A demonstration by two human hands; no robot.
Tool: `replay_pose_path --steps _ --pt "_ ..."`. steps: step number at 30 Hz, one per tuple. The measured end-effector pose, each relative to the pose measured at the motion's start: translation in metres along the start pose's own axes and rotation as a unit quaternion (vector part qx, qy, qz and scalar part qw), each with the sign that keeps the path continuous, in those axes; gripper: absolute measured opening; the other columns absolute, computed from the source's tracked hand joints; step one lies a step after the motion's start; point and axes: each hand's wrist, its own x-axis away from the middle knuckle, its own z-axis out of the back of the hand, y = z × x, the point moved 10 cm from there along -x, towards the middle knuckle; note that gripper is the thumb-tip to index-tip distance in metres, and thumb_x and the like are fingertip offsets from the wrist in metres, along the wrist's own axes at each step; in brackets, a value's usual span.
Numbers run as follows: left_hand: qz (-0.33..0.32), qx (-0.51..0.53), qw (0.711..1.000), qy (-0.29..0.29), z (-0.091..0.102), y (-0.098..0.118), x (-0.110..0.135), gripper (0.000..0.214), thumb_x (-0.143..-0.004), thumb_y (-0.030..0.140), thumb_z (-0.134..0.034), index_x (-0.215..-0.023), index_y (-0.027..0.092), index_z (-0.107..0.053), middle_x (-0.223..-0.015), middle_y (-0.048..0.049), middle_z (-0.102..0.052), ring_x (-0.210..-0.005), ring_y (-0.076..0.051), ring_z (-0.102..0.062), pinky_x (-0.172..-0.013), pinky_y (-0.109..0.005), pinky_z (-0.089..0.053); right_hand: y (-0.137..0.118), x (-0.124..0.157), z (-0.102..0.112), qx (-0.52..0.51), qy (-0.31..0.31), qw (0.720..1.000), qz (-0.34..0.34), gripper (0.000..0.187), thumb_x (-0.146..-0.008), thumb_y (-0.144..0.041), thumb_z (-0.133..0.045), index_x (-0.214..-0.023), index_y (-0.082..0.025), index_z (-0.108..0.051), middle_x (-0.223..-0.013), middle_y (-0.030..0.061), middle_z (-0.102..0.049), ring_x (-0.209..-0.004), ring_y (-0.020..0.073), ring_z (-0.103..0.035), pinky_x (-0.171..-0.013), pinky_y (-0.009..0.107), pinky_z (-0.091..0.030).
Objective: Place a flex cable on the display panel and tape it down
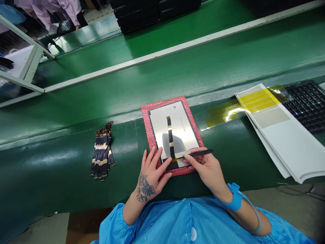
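A silvery display panel [182, 130] lies face down on a pink bubble-wrap sheet [146, 117] on the green bench. A dark flex cable [170, 135] runs down the panel's middle. My left hand [152, 171] rests flat on the sheet's near left corner, fingers spread, fingertips at the panel's lower edge. My right hand [207, 167] pinches black tweezers [196, 154]; their tip touches the cable's lower end, where a small yellow tape piece sits. A blue wrist strap [235, 198] circles my right wrist.
A pile of several spare flex cables [103, 150] lies to the left. To the right are white sheets with yellow tape strips [259, 100] and a black gridded tray [308, 101]. A green conveyor [177, 67] runs behind. Another person in a pink sleeve [66, 10] stands far left.
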Motion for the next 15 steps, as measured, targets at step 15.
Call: replay_pose_path --steps 15 --pt "-0.011 -0.02 1.0 -0.008 -0.0052 0.0075 -0.0009 0.041 -0.09 0.036 -0.05 -0.129 0.025 -0.054 -0.148 -0.0122 -0.032 -0.138 -0.036 -0.022 -0.108 -0.06 -0.022 0.0046 0.0013 0.0035 0.011 0.015 1.0 0.006 0.047 -0.068 -0.053 -0.077 -0.088 -0.018 -0.054 -0.077 0.0076 -0.069 -0.07 0.0262 -0.069 -0.054 0.031 -0.058"
